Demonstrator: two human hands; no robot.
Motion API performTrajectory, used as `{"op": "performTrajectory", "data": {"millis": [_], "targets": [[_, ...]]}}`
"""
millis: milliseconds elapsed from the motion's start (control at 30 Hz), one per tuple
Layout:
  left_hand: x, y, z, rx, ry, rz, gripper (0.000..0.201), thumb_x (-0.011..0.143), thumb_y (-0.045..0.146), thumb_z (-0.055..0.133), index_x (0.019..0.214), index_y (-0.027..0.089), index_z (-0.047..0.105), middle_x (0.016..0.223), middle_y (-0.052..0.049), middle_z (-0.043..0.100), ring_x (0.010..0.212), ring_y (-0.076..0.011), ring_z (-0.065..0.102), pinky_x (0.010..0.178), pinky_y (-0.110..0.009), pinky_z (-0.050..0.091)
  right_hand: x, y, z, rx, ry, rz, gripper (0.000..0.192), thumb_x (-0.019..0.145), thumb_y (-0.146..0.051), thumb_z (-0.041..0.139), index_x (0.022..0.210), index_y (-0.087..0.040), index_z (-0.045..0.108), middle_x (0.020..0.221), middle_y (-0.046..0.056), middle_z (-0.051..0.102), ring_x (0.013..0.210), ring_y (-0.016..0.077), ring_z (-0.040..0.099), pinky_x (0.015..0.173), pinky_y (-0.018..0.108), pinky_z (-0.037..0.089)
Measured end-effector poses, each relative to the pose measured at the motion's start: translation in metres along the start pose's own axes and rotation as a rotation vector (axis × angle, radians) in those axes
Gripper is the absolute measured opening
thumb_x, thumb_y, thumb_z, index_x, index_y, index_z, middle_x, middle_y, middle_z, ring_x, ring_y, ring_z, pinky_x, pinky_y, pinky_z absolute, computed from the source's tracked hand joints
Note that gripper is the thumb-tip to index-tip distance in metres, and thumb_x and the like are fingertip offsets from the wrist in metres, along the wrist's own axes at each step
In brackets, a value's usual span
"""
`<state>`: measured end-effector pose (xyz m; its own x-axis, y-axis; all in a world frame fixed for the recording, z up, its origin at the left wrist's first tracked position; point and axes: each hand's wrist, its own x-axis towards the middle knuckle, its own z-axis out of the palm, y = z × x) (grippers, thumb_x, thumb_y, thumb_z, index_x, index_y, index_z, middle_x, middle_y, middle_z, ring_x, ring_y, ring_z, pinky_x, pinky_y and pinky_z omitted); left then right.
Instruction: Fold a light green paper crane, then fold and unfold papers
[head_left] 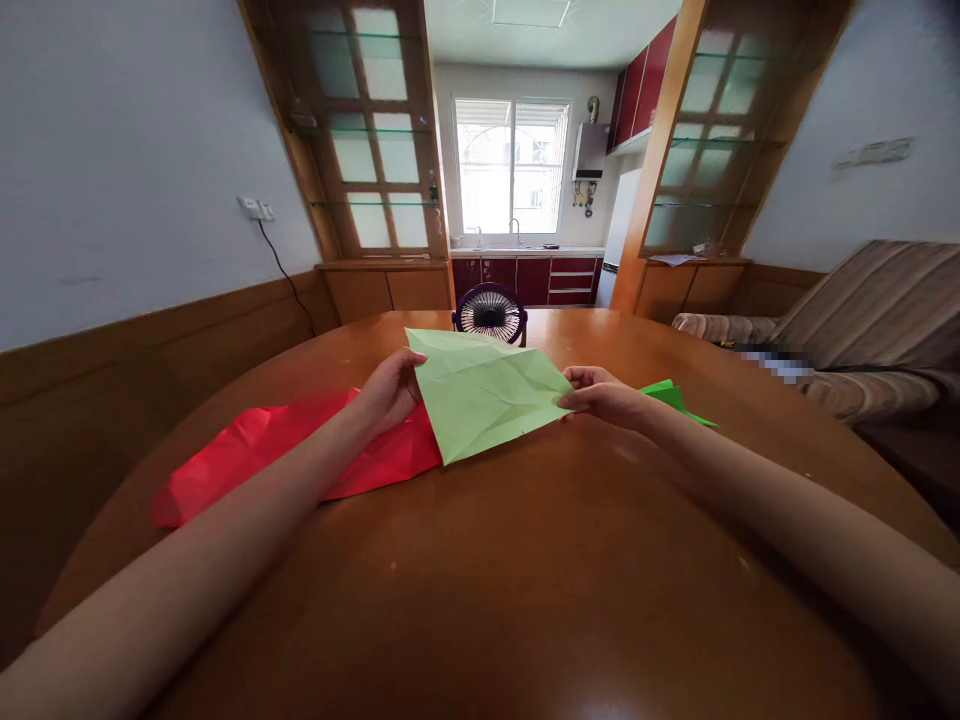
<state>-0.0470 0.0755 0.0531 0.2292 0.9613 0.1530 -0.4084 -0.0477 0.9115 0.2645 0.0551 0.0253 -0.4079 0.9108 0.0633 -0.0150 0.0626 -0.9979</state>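
Note:
A creased sheet of light green paper is held up, tilted, over the middle of the table. My left hand pinches its left edge, thumb on the near face. On the opposite side, my right hand grips the right corner between thumb and fingers. Crumpled red paper lies on the table beneath my left hand and forearm, partly covered by them. Just beyond my right wrist rests a folded piece of bright green paper, partly hidden by the wrist.
The brown wooden table has a rounded edge. A small dark purple fan stands at its far side, behind the light green sheet. A striped sofa is at the right. Past the table are wooden cabinets and a kitchen window.

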Motion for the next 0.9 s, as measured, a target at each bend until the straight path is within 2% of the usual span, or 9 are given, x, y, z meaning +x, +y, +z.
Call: {"op": "performTrajectory", "data": {"millis": [167, 233, 333, 433, 600, 733, 800, 900], "targets": [[-0.002, -0.005, 0.013, -0.062, 0.065, -0.080, 0.016, 0.072, 0.017, 0.050, 0.082, 0.011, 0.062, 0.074, -0.006, 0.068, 0.068, -0.0180, 0.065, 0.067, -0.029, 0.056, -0.005, -0.001, 0.010, -0.006, -0.247, 0.055, 0.050, 0.059, -0.012, 0.075, 0.106, -0.017, 0.058, 0.079, 0.002, 0.067, 0.058, 0.0136, 0.062, 0.057, 0.027, 0.049], [-0.003, -0.007, 0.016, -0.028, 0.059, -0.080, 0.012, 0.070, 0.014, 0.051, 0.079, 0.012, 0.059, 0.069, -0.004, 0.065, 0.061, -0.0153, 0.063, 0.060, -0.026, 0.054, -0.007, -0.004, 0.018, 0.066, -0.326, 0.074, 0.055, 0.061, -0.015, 0.075, 0.113, -0.018, 0.057, 0.087, 0.003, 0.069, 0.068, 0.0162, 0.064, 0.067, 0.030, 0.050], [-0.004, -0.012, 0.017, 0.081, -0.013, -0.054, 0.009, 0.066, 0.011, 0.056, 0.075, 0.014, 0.056, 0.063, 0.000, 0.061, 0.052, -0.0110, 0.057, 0.052, -0.020, 0.049, -0.007, -0.007, 0.028, 0.239, -0.314, 0.130, 0.043, 0.075, -0.037, 0.067, 0.112, -0.017, 0.060, 0.102, 0.007, 0.069, 0.093, 0.0215, 0.064, 0.087, 0.037, 0.046], [-0.006, -0.016, 0.016, 0.174, -0.095, -0.086, 0.013, 0.064, 0.010, 0.060, 0.076, 0.014, 0.057, 0.063, 0.001, 0.060, 0.051, -0.0096, 0.054, 0.049, -0.019, 0.046, -0.007, -0.007, 0.037, 0.362, -0.276, 0.212, 0.042, 0.084, -0.049, 0.057, 0.115, -0.020, 0.059, 0.107, 0.008, 0.069, 0.099, 0.0243, 0.062, 0.093, 0.043, 0.042], [-0.009, -0.014, 0.019, 0.138, -0.215, -0.117, 0.023, 0.063, 0.012, 0.059, 0.085, 0.013, 0.061, 0.074, -0.002, 0.065, 0.062, -0.0131, 0.060, 0.057, -0.022, 0.049, -0.007, -0.004, 0.052, 0.522, -0.182, 0.227, 0.039, 0.084, -0.046, 0.063, 0.114, -0.021, 0.056, 0.102, 0.007, 0.068, 0.095, 0.0227, 0.064, 0.094, 0.043, 0.044], [-0.011, -0.009, 0.026, 0.047, -0.256, -0.069, 0.024, 0.062, 0.010, 0.055, 0.084, 0.013, 0.063, 0.077, -0.003, 0.066, 0.067, -0.0145, 0.061, 0.063, -0.024, 0.051, -0.010, -0.004, 0.061, 0.580, -0.222, 0.313, 0.038, 0.085, -0.047, 0.061, 0.110, -0.018, 0.059, 0.101, 0.008, 0.069, 0.098, 0.0237, 0.065, 0.094, 0.043, 0.045], [-0.012, -0.008, 0.028, 0.033, -0.256, -0.062, 0.024, 0.063, 0.010, 0.054, 0.084, 0.013, 0.064, 0.078, -0.003, 0.067, 0.066, -0.0140, 0.061, 0.065, -0.025, 0.051, -0.011, -0.004, 0.062, 0.575, -0.254, 0.347, 0.037, 0.083, -0.038, 0.063, 0.114, -0.018, 0.060, 0.105, 0.009, 0.069, 0.104, 0.0257, 0.063, 0.095, 0.045, 0.045], [-0.012, -0.007, 0.029, 0.031, -0.229, -0.060, 0.026, 0.062, 0.009, 0.053, 0.085, 0.012, 0.064, 0.078, -0.003, 0.067, 0.068, -0.0144, 0.061, 0.067, -0.026, 0.052, -0.011, -0.005, 0.062, 0.532, -0.162, 0.282, 0.039, 0.075, -0.021, 0.067, 0.114, -0.018, 0.061, 0.107, 0.009, 0.070, 0.104, 0.0271, 0.064, 0.094, 0.045, 0.047]]}}
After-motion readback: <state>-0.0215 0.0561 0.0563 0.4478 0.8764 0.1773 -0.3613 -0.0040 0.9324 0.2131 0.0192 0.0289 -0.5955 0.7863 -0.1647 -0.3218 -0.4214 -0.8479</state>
